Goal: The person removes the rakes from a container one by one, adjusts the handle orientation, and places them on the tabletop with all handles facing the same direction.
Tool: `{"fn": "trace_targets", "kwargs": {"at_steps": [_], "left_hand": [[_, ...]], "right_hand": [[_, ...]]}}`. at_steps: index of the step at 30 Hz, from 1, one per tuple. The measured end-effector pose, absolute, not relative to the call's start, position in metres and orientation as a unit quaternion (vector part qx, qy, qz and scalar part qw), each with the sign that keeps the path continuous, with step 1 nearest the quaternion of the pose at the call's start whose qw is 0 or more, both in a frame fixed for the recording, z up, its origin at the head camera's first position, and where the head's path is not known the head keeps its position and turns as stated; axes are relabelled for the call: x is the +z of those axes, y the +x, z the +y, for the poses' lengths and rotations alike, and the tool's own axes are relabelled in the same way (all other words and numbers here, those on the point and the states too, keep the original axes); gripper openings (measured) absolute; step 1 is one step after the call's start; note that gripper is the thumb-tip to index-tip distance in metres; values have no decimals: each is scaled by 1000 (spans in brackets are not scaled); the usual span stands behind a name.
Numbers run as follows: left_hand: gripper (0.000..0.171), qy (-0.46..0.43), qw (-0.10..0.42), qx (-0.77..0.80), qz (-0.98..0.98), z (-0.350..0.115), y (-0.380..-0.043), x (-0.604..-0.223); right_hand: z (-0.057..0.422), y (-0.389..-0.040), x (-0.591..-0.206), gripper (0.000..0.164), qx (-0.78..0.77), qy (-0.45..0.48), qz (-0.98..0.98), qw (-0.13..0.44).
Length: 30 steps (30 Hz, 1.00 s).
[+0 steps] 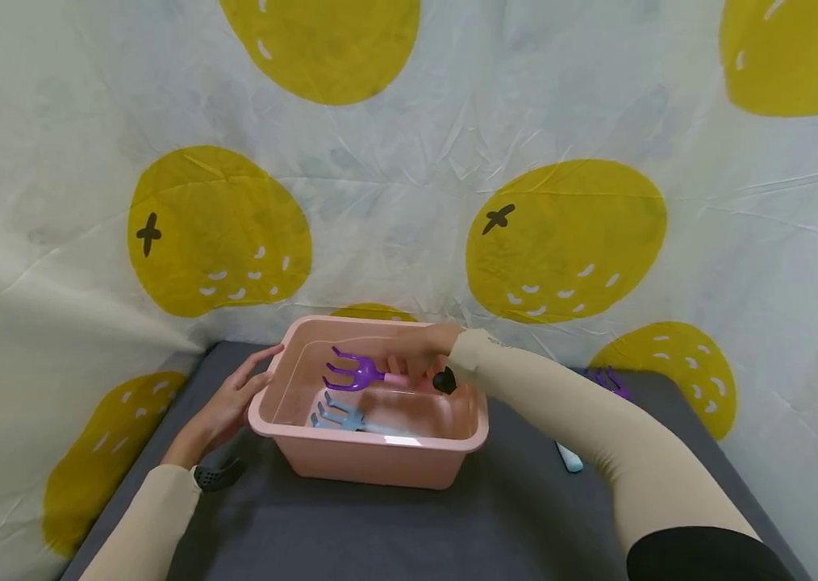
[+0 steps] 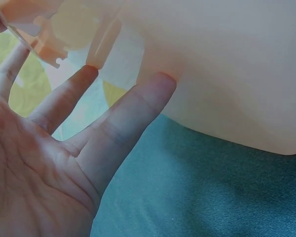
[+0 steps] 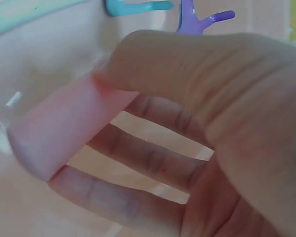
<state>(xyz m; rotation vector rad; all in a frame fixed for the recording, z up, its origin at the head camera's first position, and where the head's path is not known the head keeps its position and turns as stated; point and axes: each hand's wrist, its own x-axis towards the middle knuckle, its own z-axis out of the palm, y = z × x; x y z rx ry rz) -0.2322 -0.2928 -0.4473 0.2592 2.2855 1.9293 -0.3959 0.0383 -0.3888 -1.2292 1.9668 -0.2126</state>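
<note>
A pink plastic basin (image 1: 373, 464) stands on the dark grey surface. My right hand (image 1: 419, 347) reaches inside it and pinches the pink handle (image 3: 59, 123) of a purple hand rake (image 1: 360, 374), thumb on one side and fingers on the other. The rake's purple tines point left. Below it in the basin lies a light blue hand rake (image 1: 342, 414), its handle partly hidden by the near rim. My left hand (image 1: 231, 399) is spread at the basin's left end; in the left wrist view its straight fingertips touch the outer wall and rim.
Right of the basin, another purple tined tool (image 1: 611, 381) and a light blue handle (image 1: 569, 457) show around my right forearm, which hides the rest. A white cloth with yellow fruit shapes (image 1: 220, 230) hangs behind and along the sides.
</note>
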Motion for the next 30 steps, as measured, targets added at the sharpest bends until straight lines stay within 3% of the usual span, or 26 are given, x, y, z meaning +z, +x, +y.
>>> {"fn": "trace_targets", "kwargs": {"at_steps": [2,3,6,11,19,30], "left_hand": [[58,85,72,643,758,-292,-231,-448],[58,84,72,645,756,-292,-230,-448],[58,84,72,645,756,-291,-229,-449],[58,80,71,643,759,-290,-228,-448],[59,92,73,638,761,-290,-230,-447],[60,85,77,634,765,-290,-229,-444]], "right_hand": [[42,-387,-374,37,-87,-465,800,369],[50,-364,-351,45,-100,-388,845,354],[55,-352,-333,54,-109,-386,857,324],[70,-340,-303,53,-100,-402,866,279],[110,-331,-263,55,-128,-360,885,268],[183,-319,-254,58,-180,-305,901,251]]}}
